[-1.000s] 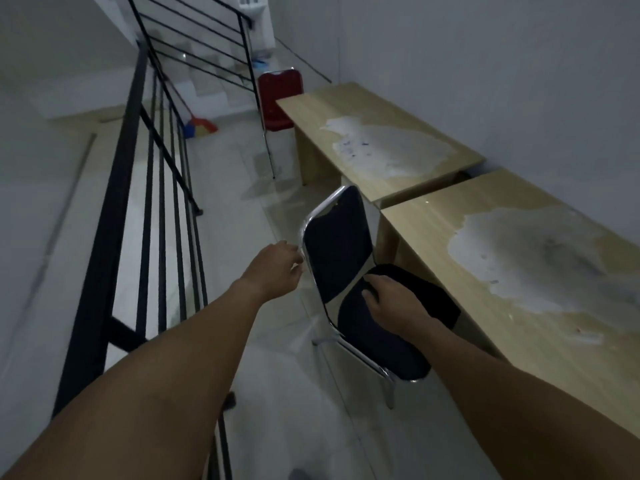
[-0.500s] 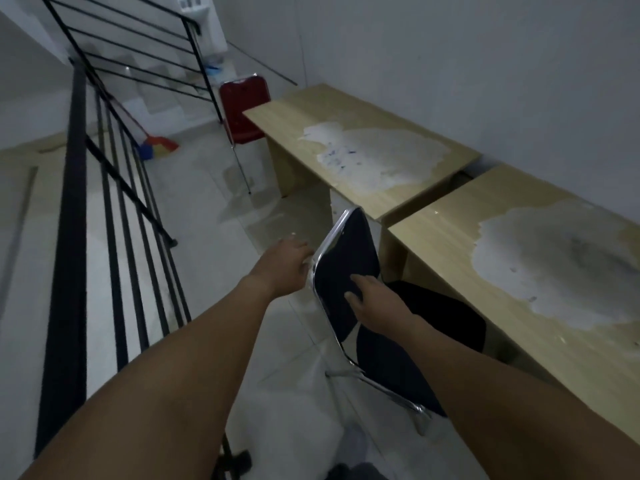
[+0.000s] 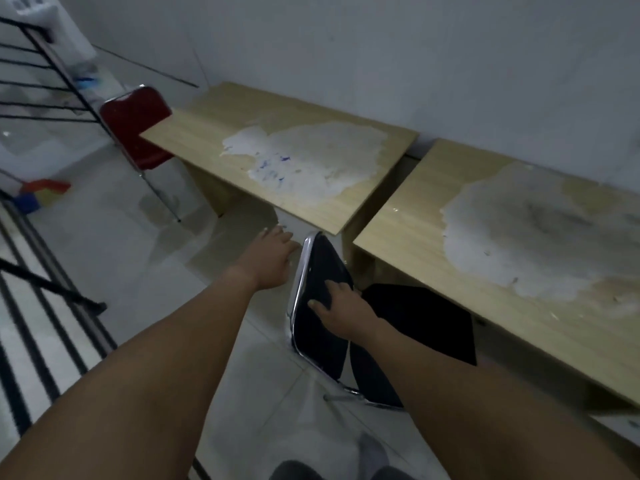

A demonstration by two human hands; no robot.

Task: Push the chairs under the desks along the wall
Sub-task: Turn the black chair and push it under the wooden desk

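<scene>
Black chair (image 3: 322,306), chrome tube frame, padded back and seat: standing on pale tiled floor (image 3: 145,271) at front edge of nearer desk (image 3: 433,244), seat partly tucked beneath desktop, backrest turned edge-on to camera and still clear of desk. Right hand (image 3: 341,306): laid flat on front face of backrest, fingers spread and pressing on padding, not curled around frame. Left hand (image 3: 273,256): just beside chrome rim at upper left of backrest, fingers loosely extended, palm down; contact with rim not determinable. Nearer desk: light wood top, large worn grey-white patch, long side against white wall (image 3: 415,64). Farther desk (image 3: 207,133): same wood, same kind of worn patch with blue marks, set end to end with nearer desk along wall, narrow gap between. Red chair (image 3: 135,123): chrome frame, at far end of farther desk, back facing camera, seat hidden behind desktop. Black stair railing (image 3: 52,289): running along left side, well apart from both desks. Broom head (image 3: 38,195), red, yellow and blue: on floor near foot of stairs, left of red chair.
</scene>
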